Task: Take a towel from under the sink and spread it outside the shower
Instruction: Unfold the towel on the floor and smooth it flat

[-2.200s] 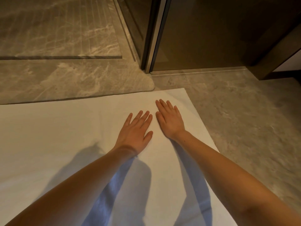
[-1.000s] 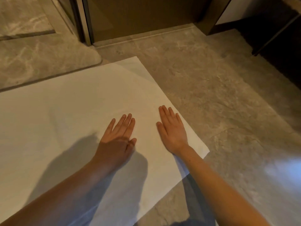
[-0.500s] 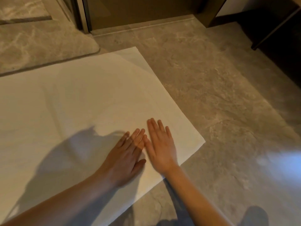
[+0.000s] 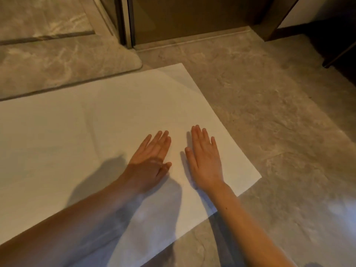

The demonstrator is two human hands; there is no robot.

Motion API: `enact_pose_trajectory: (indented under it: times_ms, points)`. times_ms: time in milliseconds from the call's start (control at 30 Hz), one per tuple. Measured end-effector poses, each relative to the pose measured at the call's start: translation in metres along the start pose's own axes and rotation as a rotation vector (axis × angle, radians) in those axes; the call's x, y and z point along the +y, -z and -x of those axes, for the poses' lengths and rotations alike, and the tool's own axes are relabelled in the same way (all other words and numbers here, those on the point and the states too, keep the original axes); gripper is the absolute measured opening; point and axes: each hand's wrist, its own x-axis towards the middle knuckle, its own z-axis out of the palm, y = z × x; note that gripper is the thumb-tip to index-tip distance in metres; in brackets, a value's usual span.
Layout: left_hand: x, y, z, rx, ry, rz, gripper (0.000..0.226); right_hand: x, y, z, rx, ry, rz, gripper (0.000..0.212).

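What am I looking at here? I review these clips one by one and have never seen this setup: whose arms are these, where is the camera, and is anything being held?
There is no machine. A person wears a camera on their head, looking down at their own bare arms. A white rectangular towel lies spread flat on the grey stone-look floor, beside the raised marble-patterned shower threshold. The left hand and right hand rest palm-down on the towel, slightly apart, fingers straight. Neither grips anything; they appear to be pressing the cloth flat.
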Motion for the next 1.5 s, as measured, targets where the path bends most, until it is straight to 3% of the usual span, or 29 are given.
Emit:
enact_pose_trajectory:
  times_ms: [133,267,433,533,600,700,833,900,1033,1100,1200,1267,1333,1433,1500]
  points:
    - [-0.041,0.013,-0.019,-0.025,0.176,-0.088,0.068,-0.047,-0.024,-0.055,-0.057,0.113,-0.027,0.057]
    - [-0.047,0.0,-0.013,0.003,0.207,-0.046,0.067,-0.027,-0.032,-0.075,-0.127,0.229,0.01,0.058]
    - [-0.048,0.002,-0.014,0.028,0.217,-0.012,0.067,0.068,0.0,-0.098,-0.069,-0.015,0.057,0.063]
    - [-0.045,0.0,-0.014,-0.019,0.244,-0.017,0.067,0.086,0.015,-0.103,-0.094,-0.094,0.104,0.063]
    - [-0.051,0.006,-0.024,-0.007,0.238,-0.021,0.065,0.059,0.015,-0.109,-0.035,-0.024,0.129,0.064]
    - [-0.075,0.027,-0.052,0.123,0.228,-0.041,0.063,-0.018,-0.001,-0.134,-0.019,0.241,0.029,0.062]
    - [-0.11,0.021,-0.062,0.044,0.38,-0.042,0.065,-0.063,-0.025,-0.166,-0.133,0.425,0.023,0.059]
    - [-0.115,0.011,-0.06,0.035,0.373,-0.029,0.073,-0.031,-0.022,-0.183,-0.163,0.382,0.043,0.059]
    - [-0.118,0.005,-0.06,0.052,0.387,-0.042,0.081,0.042,0.004,-0.211,-0.202,0.103,0.117,0.062]
    - [-0.117,0.005,-0.062,0.037,0.392,-0.058,0.079,0.046,0.013,-0.221,-0.2,0.061,0.14,0.065]
    - [-0.117,0.004,-0.063,0.032,0.394,-0.065,0.072,-0.011,0.0,-0.23,-0.133,0.284,0.102,0.066]
    - [-0.116,0.004,-0.063,0.027,0.398,-0.085,0.073,-0.057,-0.02,-0.232,-0.187,0.465,0.057,0.064]
    - [-0.119,0.005,-0.063,0.023,0.39,-0.073,0.078,-0.071,-0.033,-0.243,-0.205,0.518,0.053,0.06]
    - [-0.121,0.003,-0.061,0.053,0.357,-0.024,0.079,-0.025,-0.026,-0.277,-0.127,0.248,0.076,0.059]
    - [-0.119,0.005,-0.061,0.051,0.34,-0.007,0.078,0.014,-0.012,-0.287,-0.188,0.058,0.15,0.062]
